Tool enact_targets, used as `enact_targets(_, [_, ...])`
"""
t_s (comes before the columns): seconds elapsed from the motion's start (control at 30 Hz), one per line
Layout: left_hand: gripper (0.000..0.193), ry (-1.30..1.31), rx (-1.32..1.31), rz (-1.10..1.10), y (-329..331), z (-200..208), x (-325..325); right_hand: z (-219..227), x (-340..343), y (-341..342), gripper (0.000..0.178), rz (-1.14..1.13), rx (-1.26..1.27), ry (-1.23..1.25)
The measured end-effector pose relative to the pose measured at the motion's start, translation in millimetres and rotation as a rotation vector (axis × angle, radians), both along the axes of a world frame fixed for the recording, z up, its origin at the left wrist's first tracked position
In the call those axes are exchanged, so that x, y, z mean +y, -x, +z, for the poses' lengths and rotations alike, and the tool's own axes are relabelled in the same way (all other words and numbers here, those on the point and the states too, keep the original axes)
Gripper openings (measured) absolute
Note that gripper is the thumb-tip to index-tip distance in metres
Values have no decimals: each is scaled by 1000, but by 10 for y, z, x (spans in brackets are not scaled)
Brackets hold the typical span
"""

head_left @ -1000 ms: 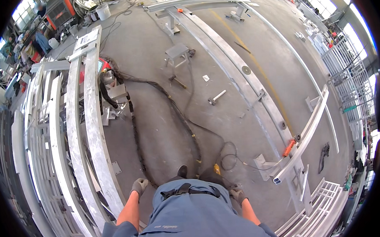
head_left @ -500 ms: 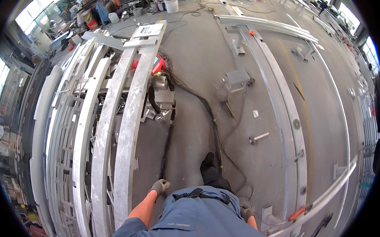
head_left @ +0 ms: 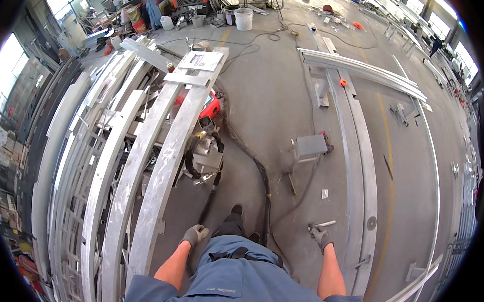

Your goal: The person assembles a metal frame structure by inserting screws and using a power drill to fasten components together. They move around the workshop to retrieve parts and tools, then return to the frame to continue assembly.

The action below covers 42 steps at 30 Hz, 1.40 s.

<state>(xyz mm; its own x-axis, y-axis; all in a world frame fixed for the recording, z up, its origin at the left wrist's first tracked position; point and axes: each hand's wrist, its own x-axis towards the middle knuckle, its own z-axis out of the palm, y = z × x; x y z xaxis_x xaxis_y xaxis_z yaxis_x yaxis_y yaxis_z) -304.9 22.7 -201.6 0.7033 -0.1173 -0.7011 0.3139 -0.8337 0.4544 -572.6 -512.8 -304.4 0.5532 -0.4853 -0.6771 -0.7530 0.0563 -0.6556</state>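
Left hand (head_left: 194, 235) and right hand (head_left: 320, 236), both gloved, loosely curled, empty; black cable (head_left: 264, 188) on the floor (head_left: 261, 96) near the boot (head_left: 235, 213), trip risk.

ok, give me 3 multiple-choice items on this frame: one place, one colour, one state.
1. Where are the long curved metal beams?
A. person's left
B. person's right
C. overhead

2. What colour is the bucket at the far end?
A. white
B. black
C. green

3. What is the gloved left hand doing?
A. hanging free, holding nothing
B. gripping a hammer
C. resting on a beam

Answers:
1 A, they are stacked beside the left arm.
2 A, its wall shows white.
3 A, its fingers curl on nothing, clear of the beams.
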Motion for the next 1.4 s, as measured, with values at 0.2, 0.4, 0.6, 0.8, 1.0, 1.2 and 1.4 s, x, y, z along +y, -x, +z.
enact_targets(0.2, [60,61,39,164,-1165,-282,-543,740,-352,-1410,40,112,66,179])
enact_targets(0.4, [55,-14,-104,28,-3056,-854,-1235,-50,-663,-1166,34,7,334,-34])
enact_targets(0.6, [84,-350,-215,-205,-5299,315,-2510,360,-833,-2114,35,-135,404,-208])
enact_targets(0.8, [117,-676,-492,-246,-7250,-177,-2862,-409,-1376,-3543,45,-417,373,-357])
enact_targets(1.0, [125,-767,-413,-314,-8132,-656,-3066,-2384,-2012,-4523,92,-795,279,-474])
enact_targets(1.2, [115,-763,-511,-321,-8158,-999,-3131,-3392,-2366,-5322,87,-1073,47,-559])
enact_targets(1.4, [122,-797,-303,-404,-8316,-885,-3257,-4101,-2512,-5403,62,-1438,-68,-483])
